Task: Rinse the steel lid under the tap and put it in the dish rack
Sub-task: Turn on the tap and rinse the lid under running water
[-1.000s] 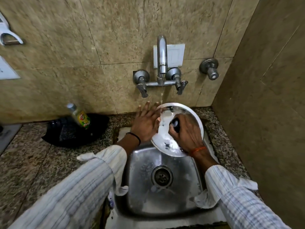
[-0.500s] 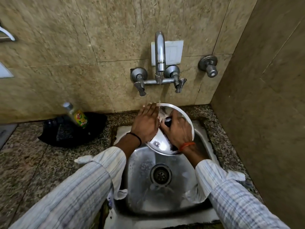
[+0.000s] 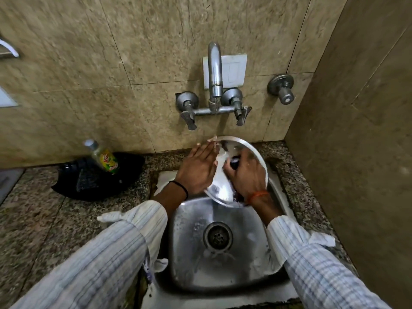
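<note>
You are mid-rinse: your right hand (image 3: pixel 246 175) grips the steel lid (image 3: pixel 220 190) by its dark knob, tilted over the sink (image 3: pixel 196 253) under the tap (image 3: pixel 214 70), your flat left hand (image 3: pixel 197 169) rubbing it; next, find the unseen dish rack.

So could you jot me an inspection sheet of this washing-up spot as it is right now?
Surface: speckled granite counter around a steel sink, which is wet, with the drain uncovered.
Job's things: steel lid held tilted over the sink; a thin stream from the tap lands near its top edge. No dish rack seen.
Clutter: dish soap bottle leaning in a black tray on the counter, left of the sink.
Hands: left hand flat, fingers straight, against the lid's left side; right hand curled round the lid's dark knob.
Cables: nothing seen.
Surroundings: tiled walls, a white switch plate behind the tap, a separate valve to its right.
</note>
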